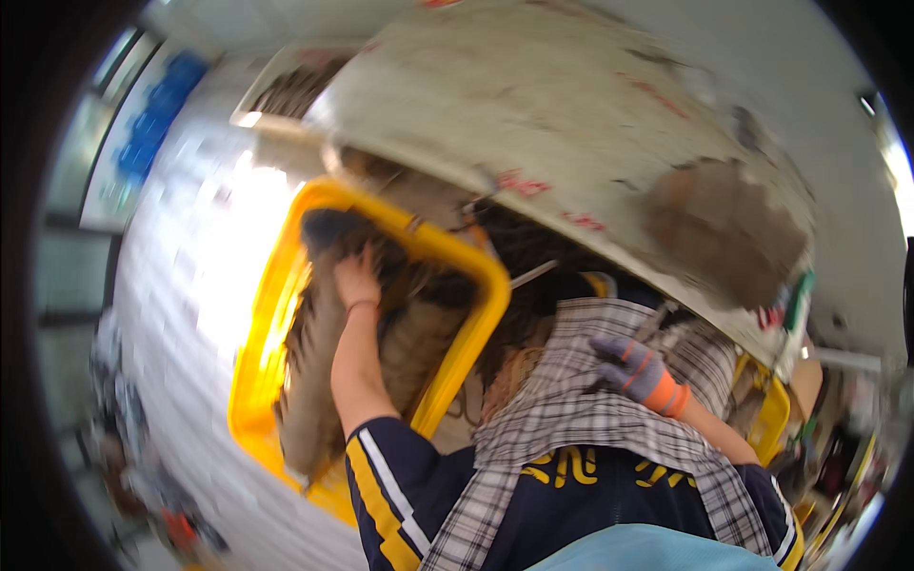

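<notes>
Reaching left hand (356, 278): bare fingers spread on brown fibrous material (314, 381) in yellow tub (476, 314).
Right hand (636, 369): gloved, fingers curled on checked cloth (571, 409); grip unclear.

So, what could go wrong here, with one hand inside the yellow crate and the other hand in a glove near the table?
1. The left hand reaches bare into the brown fibrous material in the yellow crate; rough fibres might scratch it.
2. The crate looks tilted beside the worn white table; its load could possibly slide out.
3. The gloved right hand rests on loose checked cloth, which might snag. The picture is blurred, so grips are unclear.
</notes>
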A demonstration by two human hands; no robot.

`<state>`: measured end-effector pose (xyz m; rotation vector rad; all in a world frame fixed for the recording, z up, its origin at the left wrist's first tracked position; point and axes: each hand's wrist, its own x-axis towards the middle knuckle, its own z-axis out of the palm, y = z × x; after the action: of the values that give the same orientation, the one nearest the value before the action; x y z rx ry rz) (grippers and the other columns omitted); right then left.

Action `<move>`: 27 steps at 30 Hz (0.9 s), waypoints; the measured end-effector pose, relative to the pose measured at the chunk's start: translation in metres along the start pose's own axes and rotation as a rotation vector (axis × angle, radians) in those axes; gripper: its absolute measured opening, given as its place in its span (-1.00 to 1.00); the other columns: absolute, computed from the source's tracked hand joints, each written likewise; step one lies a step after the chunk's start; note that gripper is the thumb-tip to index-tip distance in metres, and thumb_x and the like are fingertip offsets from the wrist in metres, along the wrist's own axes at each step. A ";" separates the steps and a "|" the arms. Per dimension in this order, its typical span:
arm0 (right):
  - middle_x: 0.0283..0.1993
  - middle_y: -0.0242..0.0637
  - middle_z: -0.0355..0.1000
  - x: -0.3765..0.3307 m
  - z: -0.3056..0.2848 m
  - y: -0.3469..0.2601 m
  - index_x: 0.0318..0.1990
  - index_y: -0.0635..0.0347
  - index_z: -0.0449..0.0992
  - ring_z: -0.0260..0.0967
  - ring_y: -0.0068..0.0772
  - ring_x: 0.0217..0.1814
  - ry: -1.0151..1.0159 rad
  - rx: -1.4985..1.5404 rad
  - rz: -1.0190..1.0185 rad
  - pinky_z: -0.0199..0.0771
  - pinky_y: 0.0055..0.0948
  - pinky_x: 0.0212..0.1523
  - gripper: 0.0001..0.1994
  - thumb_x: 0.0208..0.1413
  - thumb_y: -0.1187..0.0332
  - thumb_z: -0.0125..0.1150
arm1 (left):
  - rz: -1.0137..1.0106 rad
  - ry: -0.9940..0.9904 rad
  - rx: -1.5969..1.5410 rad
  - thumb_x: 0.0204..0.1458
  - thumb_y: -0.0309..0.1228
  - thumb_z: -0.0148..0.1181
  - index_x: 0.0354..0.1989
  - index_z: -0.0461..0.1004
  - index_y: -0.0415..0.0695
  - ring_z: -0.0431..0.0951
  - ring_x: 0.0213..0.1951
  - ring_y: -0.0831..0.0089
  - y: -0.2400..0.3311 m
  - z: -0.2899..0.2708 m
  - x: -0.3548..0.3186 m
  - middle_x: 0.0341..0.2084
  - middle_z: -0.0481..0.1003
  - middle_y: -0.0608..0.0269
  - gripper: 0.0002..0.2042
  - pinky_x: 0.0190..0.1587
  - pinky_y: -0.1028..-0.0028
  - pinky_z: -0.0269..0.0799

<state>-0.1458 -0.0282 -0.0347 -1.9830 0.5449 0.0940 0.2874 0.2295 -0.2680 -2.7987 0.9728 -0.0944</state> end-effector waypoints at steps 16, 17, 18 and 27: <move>-0.11 -0.14 0.48 -0.180 -0.031 0.092 0.02 0.26 0.44 0.45 -0.27 -0.05 0.861 0.050 0.179 0.44 -0.44 -0.06 -0.65 0.03 0.45 0.22 | 0.257 0.148 -0.144 -0.03 -0.58 0.03 0.08 0.32 -0.13 0.27 0.12 0.04 0.036 -0.085 -0.038 0.04 0.32 -0.06 -0.58 0.23 0.20 0.07; -0.11 -0.15 0.49 -0.190 -0.029 0.097 0.01 0.26 0.44 0.45 -0.29 -0.07 0.928 0.114 0.187 0.44 -0.45 -0.06 -0.66 0.04 0.45 0.23 | 0.246 0.174 -0.235 -0.02 -0.57 0.04 0.00 0.39 -0.16 0.31 0.08 0.06 0.048 -0.098 -0.040 0.00 0.35 -0.03 -0.65 0.18 0.21 0.16; -0.12 -0.17 0.49 -0.200 -0.027 0.103 0.00 0.26 0.45 0.46 -0.32 -0.08 0.995 0.178 0.194 0.44 -0.46 -0.07 -0.66 0.04 0.45 0.23 | 0.244 0.237 -0.351 -0.01 -0.57 0.05 -0.07 0.42 -0.19 0.34 0.02 0.07 0.062 -0.112 -0.038 -0.06 0.38 -0.01 -0.71 0.12 0.23 0.21; -0.13 -0.22 0.50 -0.182 -0.093 0.121 -0.03 0.31 0.46 0.44 -0.48 -0.11 1.215 0.449 0.131 0.42 -0.53 -0.08 -0.68 0.06 0.38 0.22 | 0.250 -0.012 -1.843 0.19 -0.40 -0.02 -0.12 0.41 -0.36 0.47 -0.14 0.35 0.276 -0.262 -0.020 -0.19 0.48 0.18 -0.75 0.00 0.36 0.40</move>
<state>-0.3747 -0.0925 -0.0374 -1.3770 1.3105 -1.1163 0.0732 -0.0090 -0.0623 -3.8415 2.0683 1.6418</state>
